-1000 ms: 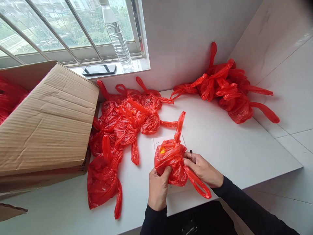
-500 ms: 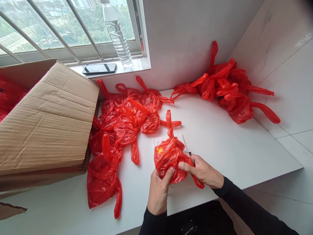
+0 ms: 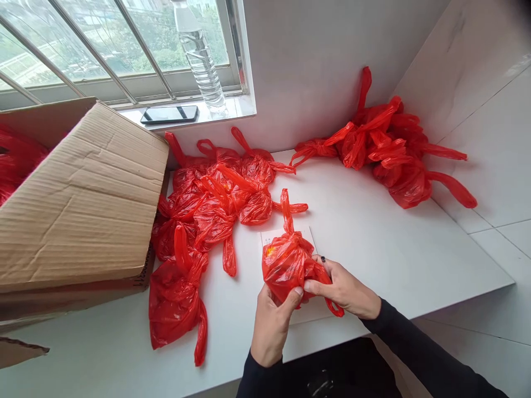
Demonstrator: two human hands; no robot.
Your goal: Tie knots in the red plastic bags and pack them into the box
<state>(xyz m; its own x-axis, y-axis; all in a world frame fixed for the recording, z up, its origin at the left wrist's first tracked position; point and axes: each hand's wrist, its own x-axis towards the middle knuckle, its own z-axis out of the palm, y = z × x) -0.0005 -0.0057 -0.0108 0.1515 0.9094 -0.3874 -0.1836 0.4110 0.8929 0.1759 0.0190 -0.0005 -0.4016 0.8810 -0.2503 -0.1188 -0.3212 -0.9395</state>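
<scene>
Between my two hands is a knotted red plastic bag point(image 3: 286, 265), with something yellow showing through its upper left side. My left hand point(image 3: 274, 320) grips its lower left, thumb pressed on the front. From the right, my right hand point(image 3: 338, 284) pinches the side near a hanging handle loop; a dark ring-like band is on one finger. The other handle stands up at the top. Beneath the bag lies a white sheet or flat board point(image 3: 309, 318) with small print, mostly covered. What else the bag contains cannot be made out.
Several tied red bags point(image 3: 215, 204) lie left on the white table point(image 3: 357, 232). Another heap of red bags point(image 3: 381, 138) fills the back right corner. A cardboard box point(image 3: 95, 193) holding red plastic stands at left. A phone point(image 3: 169, 114) and water bottle point(image 3: 203, 66) rest on the windowsill.
My left thumb has slid slightly right across the bag's front, close to my right thumb. The plastic there looks smoother and less of the yellow shows.
</scene>
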